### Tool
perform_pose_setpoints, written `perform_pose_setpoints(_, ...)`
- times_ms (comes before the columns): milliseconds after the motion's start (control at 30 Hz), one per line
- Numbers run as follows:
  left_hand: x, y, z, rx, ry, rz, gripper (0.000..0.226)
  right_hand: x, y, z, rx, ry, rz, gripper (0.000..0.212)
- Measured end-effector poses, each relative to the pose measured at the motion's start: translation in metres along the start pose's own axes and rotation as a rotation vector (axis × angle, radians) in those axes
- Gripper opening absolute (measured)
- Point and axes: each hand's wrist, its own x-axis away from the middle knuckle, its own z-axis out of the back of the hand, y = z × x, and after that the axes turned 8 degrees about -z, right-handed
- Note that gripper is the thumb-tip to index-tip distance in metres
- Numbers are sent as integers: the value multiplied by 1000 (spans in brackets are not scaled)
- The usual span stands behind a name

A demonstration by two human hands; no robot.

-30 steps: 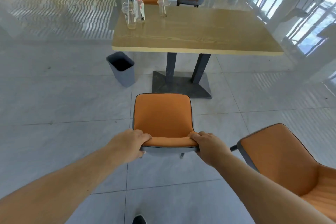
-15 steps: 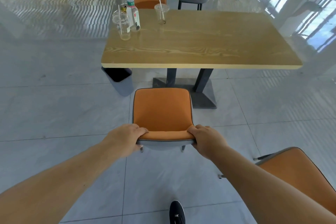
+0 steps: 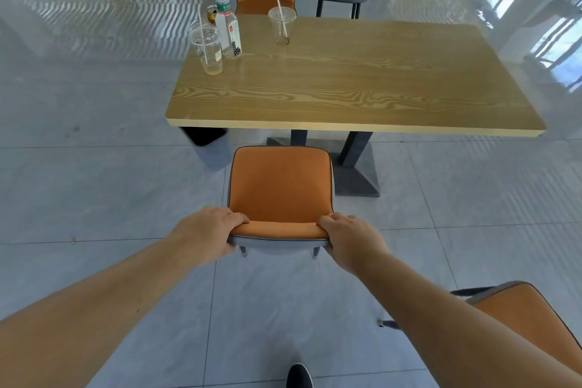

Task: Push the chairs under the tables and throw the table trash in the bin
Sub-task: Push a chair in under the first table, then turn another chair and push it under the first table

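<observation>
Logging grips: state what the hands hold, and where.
Both the left hand and the right hand grip the chair by the top edge of its backrest, one at each corner.

place: cafeteria | cues: wooden table point(image 3: 346, 88), orange chairs point(image 3: 280, 186), used cups point(image 3: 206, 47), tiled floor point(image 3: 94, 198)

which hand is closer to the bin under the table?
Left. The left hand grips the chair back at its left end, on the same side as the bin; the right hand grips the far end.
</observation>
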Motion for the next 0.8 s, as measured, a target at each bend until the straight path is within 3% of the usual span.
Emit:
perform_pose_setpoints(100, 2, 5, -1, 13, -38, 17, 51, 6, 0, -3, -36, 6, -35, 20)
perform_pose_setpoints(267, 7, 26, 26, -15, -107, 88, 75, 45, 11, 11, -54, 2, -177, 82)
perform_pose_setpoints(333, 9, 43, 45, -11, -38, 77, 84, 74, 22, 24, -26, 29, -240, 92)
perform_pose_setpoints(567, 31, 170, 115, -18, 247, -163, 74, 239, 72, 83, -16, 268, -459, 82)
perform_pose_setpoints(800, 80, 384, 105, -50, 178, -557, 74, 456, 112, 85, -56, 347, -752, 83)
